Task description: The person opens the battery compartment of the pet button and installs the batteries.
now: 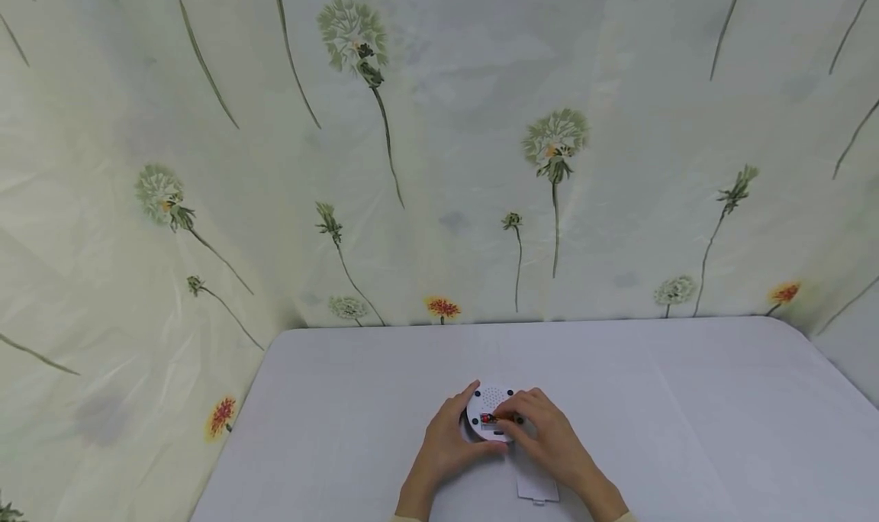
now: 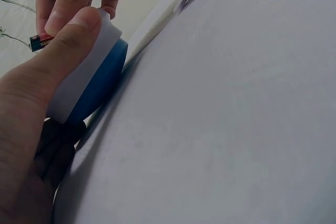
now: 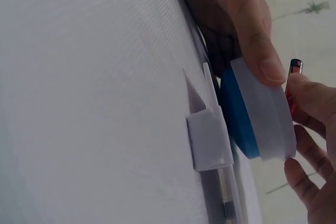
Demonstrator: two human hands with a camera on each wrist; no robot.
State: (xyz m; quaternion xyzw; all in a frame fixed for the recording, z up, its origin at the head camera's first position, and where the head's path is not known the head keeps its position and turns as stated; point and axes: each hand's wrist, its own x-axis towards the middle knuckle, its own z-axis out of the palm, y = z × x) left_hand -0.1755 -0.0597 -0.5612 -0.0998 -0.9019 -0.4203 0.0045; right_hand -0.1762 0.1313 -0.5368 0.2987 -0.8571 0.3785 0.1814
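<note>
Device (image 1: 491, 400) between battery (image 1: 487, 418) and table (image 1: 336, 407)

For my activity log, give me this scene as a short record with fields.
Round device: white and blue, perforated face up
Left hand: grips the round device by its edge
Right hand: pinches a red, dark-ended battery at that face
Nearby: white rectangular piece on the table
Backdrop: flower-patterned sheet
</note>
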